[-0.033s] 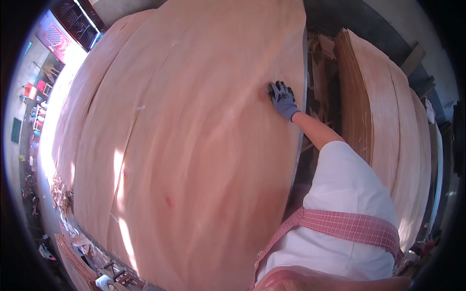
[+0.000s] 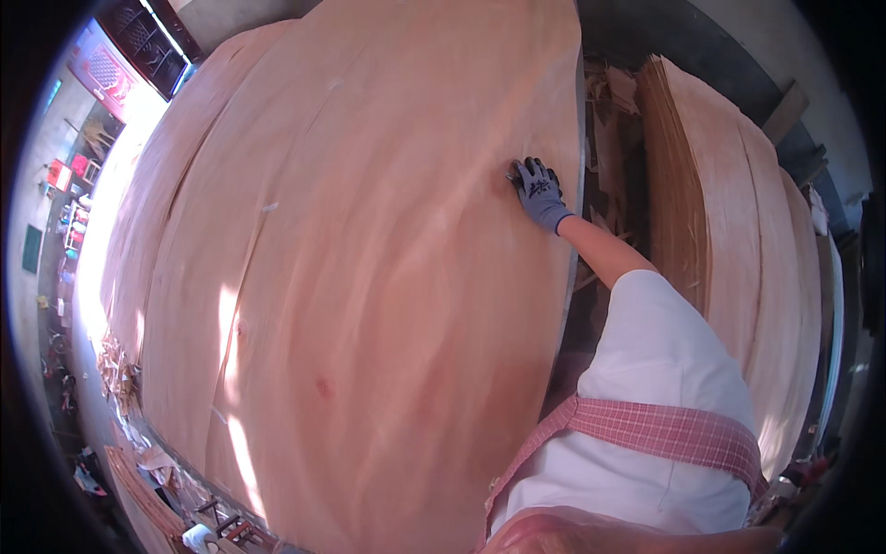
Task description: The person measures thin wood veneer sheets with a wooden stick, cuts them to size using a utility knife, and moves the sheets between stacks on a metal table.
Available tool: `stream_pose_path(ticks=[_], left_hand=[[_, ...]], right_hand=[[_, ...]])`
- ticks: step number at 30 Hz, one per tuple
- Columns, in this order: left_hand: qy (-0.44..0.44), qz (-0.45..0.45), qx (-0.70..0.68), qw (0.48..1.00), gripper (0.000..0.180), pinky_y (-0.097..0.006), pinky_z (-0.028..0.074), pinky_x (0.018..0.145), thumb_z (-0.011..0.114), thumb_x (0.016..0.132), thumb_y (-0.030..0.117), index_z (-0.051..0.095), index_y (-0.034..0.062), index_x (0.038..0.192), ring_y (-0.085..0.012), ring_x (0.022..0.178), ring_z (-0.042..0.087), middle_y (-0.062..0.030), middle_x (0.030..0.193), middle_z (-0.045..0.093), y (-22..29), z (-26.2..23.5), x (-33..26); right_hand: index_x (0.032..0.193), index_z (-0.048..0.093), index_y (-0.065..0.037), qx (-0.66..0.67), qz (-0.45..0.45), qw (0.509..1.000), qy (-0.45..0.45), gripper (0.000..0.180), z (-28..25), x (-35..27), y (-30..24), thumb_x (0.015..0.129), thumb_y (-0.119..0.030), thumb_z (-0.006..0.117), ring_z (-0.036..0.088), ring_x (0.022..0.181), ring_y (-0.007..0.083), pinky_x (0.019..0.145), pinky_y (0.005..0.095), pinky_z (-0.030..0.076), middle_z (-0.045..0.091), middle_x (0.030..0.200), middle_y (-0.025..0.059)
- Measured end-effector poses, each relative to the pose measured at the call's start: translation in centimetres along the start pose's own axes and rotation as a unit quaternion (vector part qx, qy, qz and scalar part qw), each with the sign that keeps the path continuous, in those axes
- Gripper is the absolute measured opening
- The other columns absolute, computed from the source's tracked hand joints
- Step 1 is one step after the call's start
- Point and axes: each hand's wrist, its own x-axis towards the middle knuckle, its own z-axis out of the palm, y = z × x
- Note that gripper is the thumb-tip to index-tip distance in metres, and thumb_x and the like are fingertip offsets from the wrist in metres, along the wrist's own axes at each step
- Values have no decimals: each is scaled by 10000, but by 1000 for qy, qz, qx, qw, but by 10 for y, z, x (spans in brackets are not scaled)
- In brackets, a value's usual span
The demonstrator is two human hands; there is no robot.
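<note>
A broad, thin sheet of pinkish-tan wood veneer (image 2: 397,286) fills the middle of the view, with faint waves across it. My right hand (image 2: 539,194), in a grey-blue knit glove with dark fingertips, rests palm down on it near its right edge. The fingers are slightly spread and hold nothing. From the lower right my bare forearm and white sleeve reach up to it. A long split with a raised edge runs down the sheet's left part, near a small pale strip (image 2: 269,207). My left hand is out of sight.
Another stack of veneer (image 2: 738,194) stands to the right, across a dark gap holding torn scraps (image 2: 604,138). Wood scraps (image 2: 118,369) lie on the floor at the left, below a bright doorway. A small wooden stool (image 2: 242,531) is at the lower left.
</note>
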Motion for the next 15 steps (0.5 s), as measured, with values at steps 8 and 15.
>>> stream_pose_path(ticks=[8,15], left_hand=[[49,-14,-38,998,220,-308,415,447,737,815,225,599,56,840,-118,569,528,-5,694,583,-57,-34,-6],[132,-89,-95,983,211,-305,410,442,739,809,207,603,52,852,-112,568,523,2,696,584,-256,-89,-87]], right_hand=[[1246,553,-103,37,20,999,26,368,-1,34,7,940,-295,483,508,1202,342,1011,452,402,544,1291,177],[1165,554,-59,-89,-121,988,-40,367,-30,-9,-18,958,-353,483,486,1196,346,992,458,403,545,1221,188]])
